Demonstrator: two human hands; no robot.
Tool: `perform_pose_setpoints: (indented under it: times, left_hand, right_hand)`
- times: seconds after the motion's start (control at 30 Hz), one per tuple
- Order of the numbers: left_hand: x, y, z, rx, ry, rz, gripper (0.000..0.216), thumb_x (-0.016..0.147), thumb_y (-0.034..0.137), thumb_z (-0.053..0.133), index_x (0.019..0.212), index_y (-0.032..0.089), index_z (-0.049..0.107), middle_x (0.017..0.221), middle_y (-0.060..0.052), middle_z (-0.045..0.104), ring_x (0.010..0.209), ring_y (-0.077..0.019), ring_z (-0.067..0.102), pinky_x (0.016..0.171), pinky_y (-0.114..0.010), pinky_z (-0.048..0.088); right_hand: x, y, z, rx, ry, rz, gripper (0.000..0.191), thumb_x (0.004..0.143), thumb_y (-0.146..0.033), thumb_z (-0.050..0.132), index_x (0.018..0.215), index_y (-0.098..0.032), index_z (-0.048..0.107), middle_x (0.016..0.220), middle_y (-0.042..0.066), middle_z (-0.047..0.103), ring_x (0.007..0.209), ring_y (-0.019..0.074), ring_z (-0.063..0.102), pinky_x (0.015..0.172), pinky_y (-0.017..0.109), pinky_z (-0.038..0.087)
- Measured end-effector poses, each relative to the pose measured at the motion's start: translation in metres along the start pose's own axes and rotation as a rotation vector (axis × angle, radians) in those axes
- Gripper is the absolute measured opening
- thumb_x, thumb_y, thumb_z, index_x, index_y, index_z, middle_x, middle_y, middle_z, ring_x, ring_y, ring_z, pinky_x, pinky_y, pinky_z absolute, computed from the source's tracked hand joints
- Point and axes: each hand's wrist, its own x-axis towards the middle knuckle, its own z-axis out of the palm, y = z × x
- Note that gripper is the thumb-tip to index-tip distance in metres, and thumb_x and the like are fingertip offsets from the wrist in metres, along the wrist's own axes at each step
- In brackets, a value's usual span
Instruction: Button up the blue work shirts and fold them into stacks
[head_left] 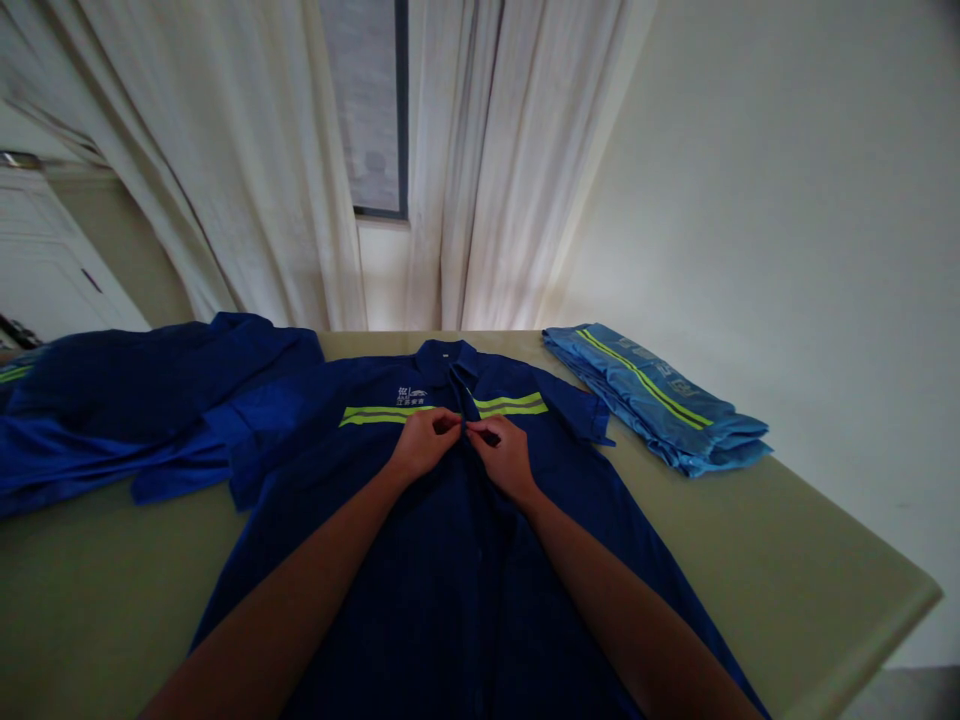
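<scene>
A dark blue short-sleeved work shirt (420,560) lies spread on the table, its collar at the far end. Across its chest runs a yellow-green reflective stripe, with white print above it on the left side. My left hand (426,440) pinches the front placket at chest height. Right beside it, my right hand (504,452) pinches the placket's other edge, fingertips almost meeting. Any button between the fingers is too small to make out. Above the hands the placket is parted a little near the collar.
More dark blue garments (150,390) lie heaped on the left of the table (817,570). Folded lighter blue garments with a yellow-green stripe (652,395) lie stacked at the back right. Pale curtains (262,150) and a wall (787,250) stand behind.
</scene>
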Motion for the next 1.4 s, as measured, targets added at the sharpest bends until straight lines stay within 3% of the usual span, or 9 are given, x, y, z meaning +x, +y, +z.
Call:
perform_pose_setpoints:
  times: [0.2,0.43,0.83,1.27,1.4]
  left_hand:
    - [0.004,0.001,0.001,-0.030,-0.017,-0.068,0.015,0.078,0.026,0.070,0.088,0.018,0.077,0.087,-0.005,0.081,0.081,-0.0229,0.075,0.075,-0.032,0.058]
    - [0.004,0.006,-0.004,-0.076,-0.071,-0.071,0.029,0.084,0.046,0.068,0.087,0.019,0.079,0.088,-0.004,0.080,0.086,-0.0237,0.074,0.077,-0.032,0.057]
    - [0.004,-0.002,-0.004,-0.173,-0.051,-0.090,0.024,0.078,0.036,0.075,0.094,0.018,0.076,0.092,-0.006,0.080,0.088,-0.0233,0.073,0.082,-0.035,0.057]
    - [0.008,0.010,-0.010,-0.349,-0.066,-0.289,0.031,0.063,0.034,0.084,0.085,0.017,0.071,0.081,-0.002,0.075,0.080,-0.0188,0.070,0.083,-0.033,0.053]
    - [0.008,0.011,-0.009,-0.362,-0.038,-0.278,0.030,0.064,0.027,0.084,0.089,0.016,0.073,0.087,-0.004,0.077,0.086,-0.0195,0.071,0.090,-0.036,0.054]
  right_hand:
    - [-0.003,-0.005,0.001,-0.189,-0.034,-0.032,0.018,0.090,-0.021,0.066,0.097,-0.028,0.081,0.094,0.005,0.075,0.084,0.0213,0.070,0.080,0.034,0.054]
    - [-0.003,-0.008,0.000,-0.202,-0.030,-0.048,0.015,0.090,-0.020,0.065,0.096,-0.026,0.077,0.093,0.004,0.073,0.085,0.0210,0.068,0.080,0.033,0.053]
    - [0.000,0.002,0.003,0.029,-0.001,0.020,0.009,0.090,-0.029,0.069,0.095,-0.024,0.074,0.092,0.004,0.074,0.083,0.0205,0.069,0.077,0.032,0.054]
    - [-0.009,-0.011,0.000,-0.393,-0.064,-0.154,0.019,0.102,-0.025,0.053,0.104,-0.025,0.072,0.105,0.006,0.066,0.092,0.0189,0.065,0.080,0.028,0.049]
    - [-0.006,-0.008,-0.001,-0.264,-0.062,-0.136,0.013,0.097,-0.028,0.060,0.100,-0.024,0.072,0.099,0.005,0.069,0.086,0.0185,0.067,0.079,0.029,0.051]
